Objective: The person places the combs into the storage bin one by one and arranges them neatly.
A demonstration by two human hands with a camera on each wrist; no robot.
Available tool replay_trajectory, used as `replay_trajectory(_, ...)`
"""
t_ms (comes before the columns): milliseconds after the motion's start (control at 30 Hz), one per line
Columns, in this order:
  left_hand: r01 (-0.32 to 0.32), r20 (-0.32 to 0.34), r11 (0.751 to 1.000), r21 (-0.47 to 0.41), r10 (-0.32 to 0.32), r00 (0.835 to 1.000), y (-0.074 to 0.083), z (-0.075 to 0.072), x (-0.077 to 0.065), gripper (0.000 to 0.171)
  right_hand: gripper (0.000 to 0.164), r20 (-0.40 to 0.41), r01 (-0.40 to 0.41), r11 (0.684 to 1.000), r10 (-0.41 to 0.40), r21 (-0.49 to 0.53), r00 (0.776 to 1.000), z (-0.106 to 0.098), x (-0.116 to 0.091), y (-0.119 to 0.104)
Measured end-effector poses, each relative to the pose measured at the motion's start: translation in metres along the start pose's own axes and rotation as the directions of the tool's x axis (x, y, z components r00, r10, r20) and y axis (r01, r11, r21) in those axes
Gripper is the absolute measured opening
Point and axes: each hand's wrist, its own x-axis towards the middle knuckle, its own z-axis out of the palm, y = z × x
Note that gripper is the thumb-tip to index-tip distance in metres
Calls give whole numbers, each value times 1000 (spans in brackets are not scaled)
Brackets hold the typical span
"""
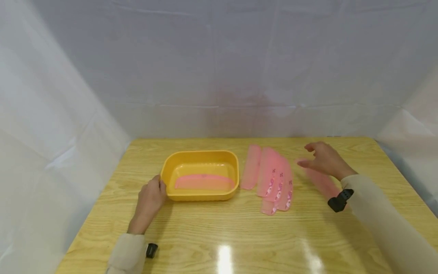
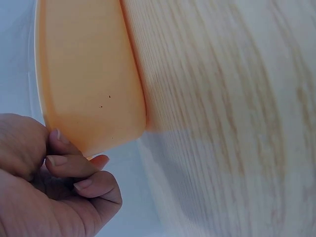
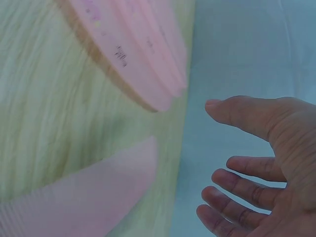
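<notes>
My left hand (image 1: 150, 198) grips the left end of a yellow plastic basin (image 1: 205, 197); in the left wrist view its curled fingers (image 2: 74, 165) are at the basin's rim. Inside the basin lies one pink comb (image 1: 205, 182). On the right, my right hand (image 1: 325, 160) hovers with fingers spread and nothing in them. Below it a single pink comb (image 1: 319, 179) lies slanted on the table, partly hidden by the wrist. The right wrist view shows fine teeth along this comb (image 3: 98, 192), apart from the fingertips.
Several printed pink combs (image 1: 273, 171) overlap in a fan between basin and right hand. Another pink comb (image 1: 252, 167) lies at the fan's left, close to the basin. The wooden table (image 1: 191, 236) ends at the back against a pale sheet (image 1: 205, 76).
</notes>
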Motion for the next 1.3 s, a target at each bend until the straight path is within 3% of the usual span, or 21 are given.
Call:
replay_trajectory(200, -3, -19, 1000, 1, 3, 1000, 0, 1, 1, 24, 75, 24, -50, 999, 50, 10, 998, 6, -9, 19)
replay_trajectory(700, -1, -11, 1000, -9, 1, 1000, 1, 0, -1, 23, 79, 36, -102, 995, 102, -5, 994, 19, -27, 51)
replay_trajectory(900, 0, -11, 1000, -8, 0, 1000, 2, 0, -2, 22, 79, 33, -102, 994, 103, -34, 994, 23, -32, 56)
replay_trajectory(1300, -41, -12, 999, -10, 41, 999, 2, -2, -3, 24, 67, 48, -141, 989, 139, 47, 989, 29, -38, 57)
